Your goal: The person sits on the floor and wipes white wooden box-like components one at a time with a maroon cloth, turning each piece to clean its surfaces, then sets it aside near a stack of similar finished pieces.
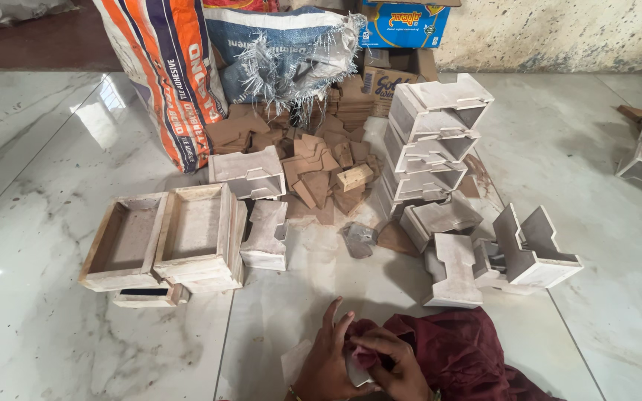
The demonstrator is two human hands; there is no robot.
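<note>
**Two hands working a maroon cloth over a small pale piece on the marble floor**

At the bottom edge of the view, the left hand (326,364) is lying half open, its fingers spread and pointing upward, and it is steadying a small flat whitish piece (356,369) that is mostly hidden between the two hands. The right hand (393,362) is curling its fingers closed around a bunched fold of dark maroon cloth (464,355) and pressing that fold against the piece. The rest of the cloth is spreading out to the right of the hands on the white veined marble floor (39,223).

Counting from the hands as the landmark:

- Up and to the left, two open rectangular whitewashed wooden trays (165,238) are sitting side by side, touching, with a third, smaller one poking out beneath them.
- Straight above, one whitish notched wooden block (265,235) is lying flat, and one small grey crumpled scrap (358,239) is lying just right of it.
- Farther above, a heap of brown cut board pieces (321,167) is lying loose; too many to count.
- Up and to the right, a stack of about four whitish notched wooden shelf units (432,137) is standing, with roughly three more lying tipped beside its foot.
- At the far top, two woven plastic sacks (172,67) are leaning together.
</note>
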